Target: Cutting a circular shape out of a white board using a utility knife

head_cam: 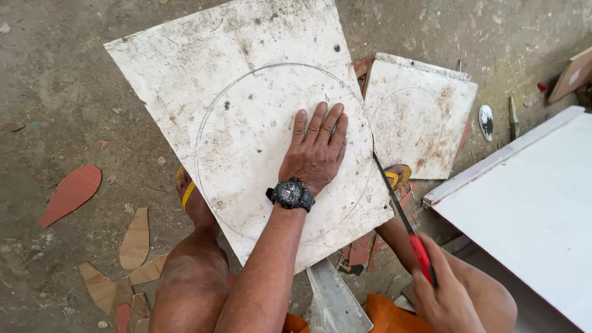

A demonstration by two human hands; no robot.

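My left hand (316, 151), with a black watch on its wrist, lies flat, fingers together, on a dirty white board (240, 105) marked with a large pencilled circle. My right hand (447, 296) grips the red handle of a thin saw (407, 225) at the lower right. Its dark blade runs up to the board's right edge, near the circle line. My bare legs and feet in yellow sandals sit under the board's near edge.
A smaller white board (422, 117) with a drawn circle lies to the right on the concrete floor. A large white panel (530, 203) fills the right side. Curved wood offcuts (135, 240) and a red one (71, 192) lie at the left.
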